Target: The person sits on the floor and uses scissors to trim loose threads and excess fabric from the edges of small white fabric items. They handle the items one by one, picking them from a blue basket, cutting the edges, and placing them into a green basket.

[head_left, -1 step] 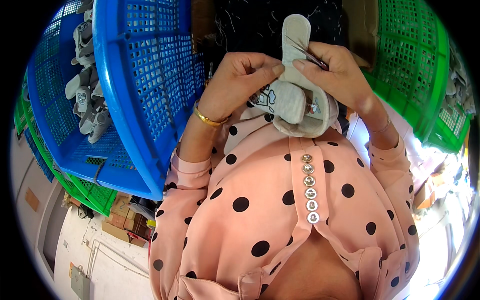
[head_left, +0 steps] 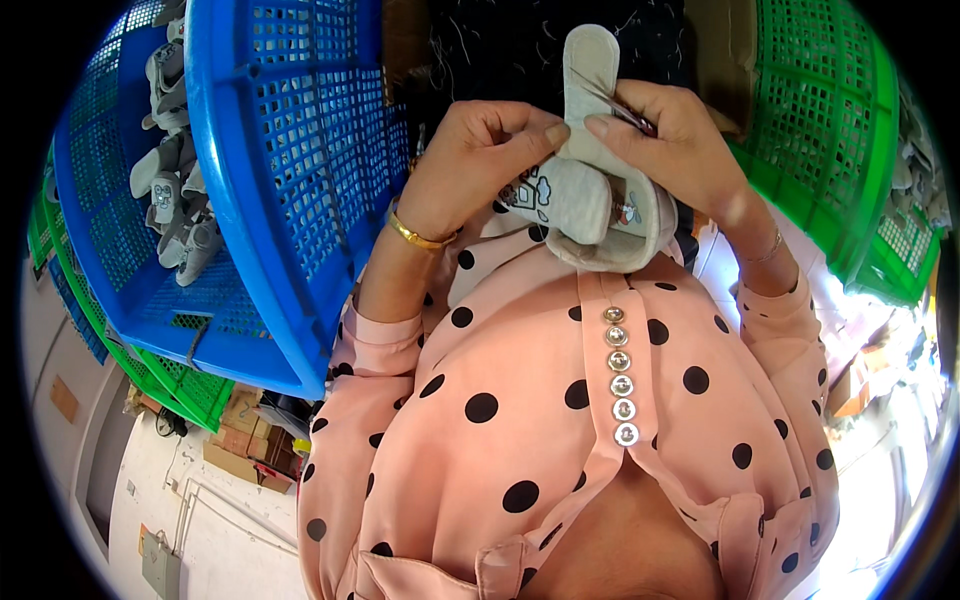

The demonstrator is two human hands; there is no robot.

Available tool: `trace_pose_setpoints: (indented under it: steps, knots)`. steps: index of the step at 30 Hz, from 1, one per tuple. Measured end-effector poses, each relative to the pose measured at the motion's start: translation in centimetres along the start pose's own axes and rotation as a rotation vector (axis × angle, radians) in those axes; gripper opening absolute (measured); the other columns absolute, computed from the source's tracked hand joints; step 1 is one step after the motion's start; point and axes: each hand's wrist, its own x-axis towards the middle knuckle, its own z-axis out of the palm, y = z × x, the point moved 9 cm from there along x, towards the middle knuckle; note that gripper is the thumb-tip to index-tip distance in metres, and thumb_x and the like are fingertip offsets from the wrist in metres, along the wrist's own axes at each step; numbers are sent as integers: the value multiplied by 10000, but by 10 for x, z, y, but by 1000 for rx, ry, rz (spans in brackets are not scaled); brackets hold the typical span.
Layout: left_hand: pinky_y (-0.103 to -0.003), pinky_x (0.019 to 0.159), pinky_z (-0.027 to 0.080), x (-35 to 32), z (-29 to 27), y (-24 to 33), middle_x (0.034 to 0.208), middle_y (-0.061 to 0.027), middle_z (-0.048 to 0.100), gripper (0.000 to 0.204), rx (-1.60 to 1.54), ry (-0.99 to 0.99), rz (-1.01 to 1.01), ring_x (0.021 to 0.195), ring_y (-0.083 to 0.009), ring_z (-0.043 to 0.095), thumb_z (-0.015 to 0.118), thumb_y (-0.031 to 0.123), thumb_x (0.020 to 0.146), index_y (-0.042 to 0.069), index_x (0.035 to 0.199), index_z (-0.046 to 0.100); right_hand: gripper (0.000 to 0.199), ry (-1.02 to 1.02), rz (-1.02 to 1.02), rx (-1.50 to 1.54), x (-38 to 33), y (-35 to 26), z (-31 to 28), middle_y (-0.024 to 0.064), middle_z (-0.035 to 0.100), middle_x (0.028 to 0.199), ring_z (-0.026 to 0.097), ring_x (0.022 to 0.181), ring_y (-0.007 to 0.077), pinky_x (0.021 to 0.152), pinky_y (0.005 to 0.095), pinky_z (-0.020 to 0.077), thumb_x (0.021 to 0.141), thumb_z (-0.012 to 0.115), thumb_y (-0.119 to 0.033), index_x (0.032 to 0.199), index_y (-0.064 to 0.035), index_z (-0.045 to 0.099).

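A small light-grey child's shoe (head_left: pixel 585 200) with cartoon prints hangs between my hands, its rounded opening toward my chest. Its long pale strap (head_left: pixel 590 65) stands up away from me. With thumb and fingers closed, my left hand (head_left: pixel 492 160) pinches the shoe at the base of that strap. My right hand (head_left: pixel 672 145) is closed too, its thumb pressing the strap's right edge. Tucked in the same hand are dark-handled thread snips (head_left: pixel 630 115), their thin blades pointing across the strap. Part of the shoe's far side is hidden by my fingers.
A blue plastic crate (head_left: pixel 300 130) rises close at my left, with several grey shoes (head_left: pixel 180 210) beyond its near wall. On my right stands a green crate (head_left: pixel 820 140), with more grey shoes behind it. Thread scraps lie on dark cloth (head_left: pixel 480 50) ahead.
The shoe and both hands have shifted very slightly away from me. My grip looks the same.
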Motion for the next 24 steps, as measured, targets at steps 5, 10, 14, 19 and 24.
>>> trace_pose_setpoints:
  steps: [5,10,14,19,24]
  knots:
    - [-169,602,450,11,3,5,839,5,674,215,164,-50,43,706,-17,564,670,175,928,-6,1042,693,298,4,-111,-5,13,-11,-11,87,505,654,404,637,79,577,267,427,897,659,-247,919,47,619]
    - [-155,545,412,15,-9,31,766,13,648,203,92,225,217,654,-5,542,726,170,870,2,978,690,198,414,-147,-181,11,-23,-49,-25,583,786,486,740,23,665,204,434,951,611,-179,1027,1,643]
    - [-210,596,495,1,-35,23,768,-31,686,180,-64,507,247,680,-93,633,701,126,851,-35,929,682,245,514,-70,-106,-31,-21,-66,75,564,657,517,568,114,526,283,443,820,750,-181,905,-2,606]
    - [-195,585,487,-3,-16,8,866,-44,680,165,-196,522,129,709,-69,626,677,118,879,28,982,584,305,581,-2,-317,-45,-22,-34,42,612,699,602,573,160,543,285,492,758,799,-169,945,-54,586]
    - [-178,629,455,-16,-7,-2,884,-52,682,192,-275,494,168,740,-49,597,695,106,874,20,1012,592,261,765,-47,-251,-42,-5,-44,67,604,693,607,584,180,554,293,484,806,754,-158,968,-39,587]
